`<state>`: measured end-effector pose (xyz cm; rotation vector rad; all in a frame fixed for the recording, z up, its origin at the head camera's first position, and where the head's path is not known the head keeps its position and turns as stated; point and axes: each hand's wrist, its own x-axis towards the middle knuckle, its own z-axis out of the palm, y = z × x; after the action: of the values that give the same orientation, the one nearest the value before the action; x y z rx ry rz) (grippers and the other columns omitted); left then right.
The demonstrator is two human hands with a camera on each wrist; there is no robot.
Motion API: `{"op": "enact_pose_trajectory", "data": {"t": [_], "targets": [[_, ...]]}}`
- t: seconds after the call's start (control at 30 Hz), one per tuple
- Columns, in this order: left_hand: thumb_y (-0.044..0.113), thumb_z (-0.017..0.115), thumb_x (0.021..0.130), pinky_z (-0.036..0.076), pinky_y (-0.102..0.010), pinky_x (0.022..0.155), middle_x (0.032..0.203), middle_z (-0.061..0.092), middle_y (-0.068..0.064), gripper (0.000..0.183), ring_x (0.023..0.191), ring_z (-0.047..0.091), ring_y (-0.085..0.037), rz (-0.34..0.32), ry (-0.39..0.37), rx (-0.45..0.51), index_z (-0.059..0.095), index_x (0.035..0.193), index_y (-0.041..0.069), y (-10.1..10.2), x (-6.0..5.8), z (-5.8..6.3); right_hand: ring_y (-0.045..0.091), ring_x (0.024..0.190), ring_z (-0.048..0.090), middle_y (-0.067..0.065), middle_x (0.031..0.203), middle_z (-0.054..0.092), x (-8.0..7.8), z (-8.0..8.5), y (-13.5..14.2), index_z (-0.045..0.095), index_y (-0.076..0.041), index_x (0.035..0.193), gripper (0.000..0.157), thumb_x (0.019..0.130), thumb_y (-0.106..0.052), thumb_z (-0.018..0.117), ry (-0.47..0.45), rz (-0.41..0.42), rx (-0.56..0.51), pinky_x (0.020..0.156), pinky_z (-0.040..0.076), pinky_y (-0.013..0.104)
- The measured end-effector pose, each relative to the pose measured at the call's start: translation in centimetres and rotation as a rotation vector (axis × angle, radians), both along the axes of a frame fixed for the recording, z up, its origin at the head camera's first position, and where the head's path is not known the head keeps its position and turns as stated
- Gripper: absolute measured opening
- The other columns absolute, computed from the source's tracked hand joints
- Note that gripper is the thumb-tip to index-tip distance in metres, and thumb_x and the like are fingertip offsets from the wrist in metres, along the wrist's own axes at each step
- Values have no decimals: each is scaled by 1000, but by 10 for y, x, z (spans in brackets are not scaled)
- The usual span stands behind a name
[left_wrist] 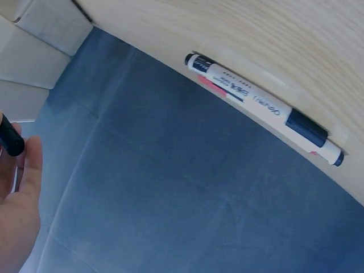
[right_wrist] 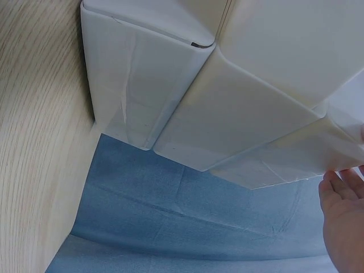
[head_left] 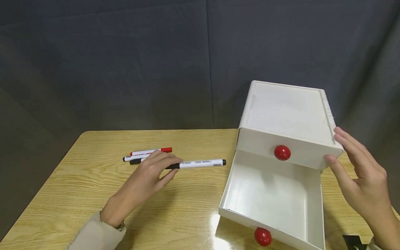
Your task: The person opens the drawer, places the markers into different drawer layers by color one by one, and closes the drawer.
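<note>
Between thumb and fingers my left hand point(head_left: 153, 172) pinches a white marker point(head_left: 201, 164) by its black cap, its barrel pointing right over the table. In the left wrist view, a dark end of this marker point(left_wrist: 10, 139) shows beside the fingers. Just behind that hand lie several more markers, among them a red-capped marker point(head_left: 150, 152) and a black-capped one point(left_wrist: 250, 99). My right hand point(head_left: 365, 177) rests its fingertips on the right front corner of a white drawer unit point(head_left: 287, 113). Its lower drawer point(head_left: 272, 187) is pulled far out, and its bare inside shows.
A red ball knob point(head_left: 282, 152) sits on the closed upper drawer, another red knob point(head_left: 263, 236) on the lower drawer's front. The wooden table point(head_left: 93, 166) ends at a dark curtain point(head_left: 156, 69) behind. A small black object point(head_left: 353, 240) shows by the right wrist.
</note>
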<state>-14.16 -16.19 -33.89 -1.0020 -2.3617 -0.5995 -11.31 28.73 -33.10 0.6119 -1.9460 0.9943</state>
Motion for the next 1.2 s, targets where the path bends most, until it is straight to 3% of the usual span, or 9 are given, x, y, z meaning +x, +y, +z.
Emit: {"op": "enact_pose_trajectory", "data": {"t": [0.17, 0.67, 1.2], "targets": [[6, 78, 83, 57, -30, 84, 107, 72, 2, 28, 99, 62, -12, -24, -15, 4, 72, 110, 9, 6, 4, 6, 16, 136, 52, 26, 141, 54, 0, 0, 0, 56, 18, 126, 51, 95, -22, 66, 1, -4, 3, 111, 39, 18], [3, 78, 82, 58, -26, 82, 103, 72, 0, 27, 95, 65, -13, -104, 38, 31, 73, 109, 7, 28, 9, 17, 17, 136, 52, 26, 141, 54, 0, 2, -2, 56, 17, 127, 53, 96, -23, 66, 7, 5, 9, 111, 39, 18], [5, 78, 83, 56, -21, 82, 102, 74, 1, 25, 94, 64, -14, -172, 83, -26, 75, 108, 8, 50, 14, 27, 17, 137, 52, 27, 141, 54, -1, 3, -2, 56, 17, 128, 51, 96, -23, 65, 8, -11, 22, 112, 39, 20]]}}
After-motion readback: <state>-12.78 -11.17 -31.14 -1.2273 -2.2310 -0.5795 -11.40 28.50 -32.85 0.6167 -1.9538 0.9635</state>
